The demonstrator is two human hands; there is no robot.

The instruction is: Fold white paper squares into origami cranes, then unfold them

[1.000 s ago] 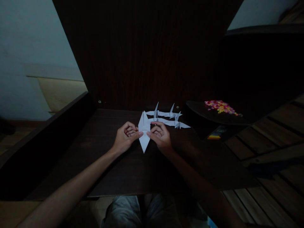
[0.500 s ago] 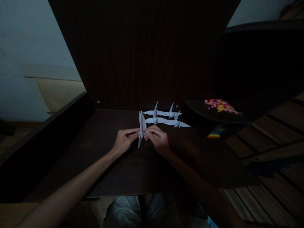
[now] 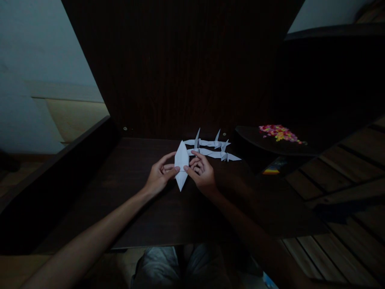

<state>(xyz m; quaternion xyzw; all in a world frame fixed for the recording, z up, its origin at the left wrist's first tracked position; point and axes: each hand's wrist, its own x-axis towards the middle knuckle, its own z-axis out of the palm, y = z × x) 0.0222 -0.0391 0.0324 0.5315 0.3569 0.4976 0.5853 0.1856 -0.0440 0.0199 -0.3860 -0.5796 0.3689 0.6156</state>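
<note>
A white folded paper (image 3: 181, 157), long and pointed at both ends, is held upright between my two hands, its flat face toward me. My left hand (image 3: 160, 173) pinches its left edge, thumb on the front. From the other side my right hand (image 3: 202, 172) grips the right edge, thumb on the front and index finger raised behind. Just beyond lie several white origami cranes in two rows, the back row (image 3: 207, 143) and the front row (image 3: 210, 153). The held paper hides the left end of the front row.
Dark wooden desk (image 3: 135, 216) under my hands, with a tall back panel (image 3: 180, 72) and a low side board (image 3: 60, 160) on the left. At right, a curved shelf (image 3: 249, 136) carries a pile of small pink, red and yellow pieces (image 3: 279, 133).
The folded paper has turned from edge-on to face me with its broad side. Both hands have shifted their fingers, now gripping it by its left and right edges.
</note>
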